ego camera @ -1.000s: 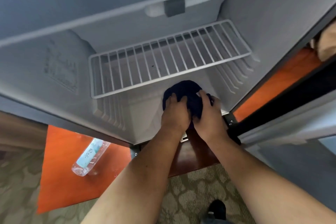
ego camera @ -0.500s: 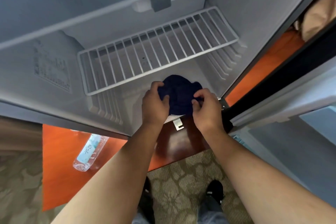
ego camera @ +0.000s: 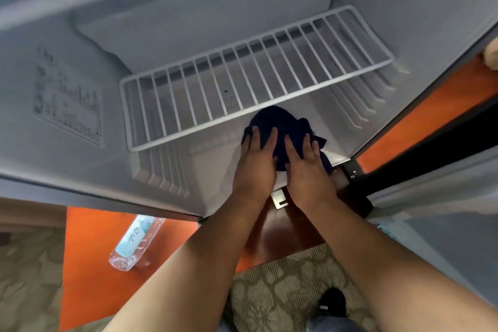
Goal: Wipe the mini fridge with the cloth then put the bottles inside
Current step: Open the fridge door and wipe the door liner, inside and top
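Note:
The mini fridge [ego camera: 80, 153] stands open in front of me, white inside, with a wire shelf [ego camera: 250, 73] across its middle. A dark blue cloth [ego camera: 280, 127] lies on the fridge floor just below the shelf's front edge. My left hand [ego camera: 256, 162] and my right hand [ego camera: 307, 167] press flat on the cloth side by side, fingers spread over it. A clear water bottle [ego camera: 136, 240] with a pale blue label lies on its side on the orange surface outside the fridge, lower left.
The fridge door [ego camera: 436, 191] hangs open at the right, its dark seal running diagonally. A label sticker [ego camera: 67, 105] is on the left inner wall. Patterned carpet [ego camera: 283, 291] and a dark shoe [ego camera: 332, 302] show below my arms.
My hands went from pinching the bunched cloth near the fridge's front edge to pressing it flat, pushed a little deeper onto the fridge floor. The view has shifted closer.

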`<move>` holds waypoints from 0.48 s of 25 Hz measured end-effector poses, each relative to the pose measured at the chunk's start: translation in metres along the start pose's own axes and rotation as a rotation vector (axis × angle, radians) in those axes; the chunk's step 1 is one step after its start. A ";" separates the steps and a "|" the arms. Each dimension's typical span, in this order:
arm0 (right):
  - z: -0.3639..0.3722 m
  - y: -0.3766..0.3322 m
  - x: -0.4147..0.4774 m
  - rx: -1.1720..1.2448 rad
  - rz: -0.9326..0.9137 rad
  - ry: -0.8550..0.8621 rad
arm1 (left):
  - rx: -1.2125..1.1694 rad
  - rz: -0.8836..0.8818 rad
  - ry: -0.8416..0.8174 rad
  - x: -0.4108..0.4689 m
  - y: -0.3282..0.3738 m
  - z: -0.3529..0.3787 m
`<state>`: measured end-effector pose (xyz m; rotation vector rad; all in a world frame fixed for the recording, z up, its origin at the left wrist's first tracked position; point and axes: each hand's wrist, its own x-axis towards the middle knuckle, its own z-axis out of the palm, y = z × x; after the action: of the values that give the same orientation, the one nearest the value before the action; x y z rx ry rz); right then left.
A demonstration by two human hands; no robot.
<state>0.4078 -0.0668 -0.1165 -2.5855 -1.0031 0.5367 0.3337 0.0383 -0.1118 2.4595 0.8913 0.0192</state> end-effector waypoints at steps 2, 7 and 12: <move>-0.003 0.001 0.018 -0.021 -0.007 0.034 | 0.011 0.046 0.015 0.022 0.000 -0.002; -0.017 0.004 0.072 0.055 0.035 0.007 | -0.031 0.101 0.047 0.076 0.009 -0.008; -0.019 0.008 0.065 0.136 0.019 0.017 | 0.013 0.118 0.079 0.067 0.007 -0.003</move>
<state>0.4652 -0.0306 -0.1174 -2.4778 -0.9053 0.5665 0.3894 0.0753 -0.1169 2.5354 0.7806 0.1539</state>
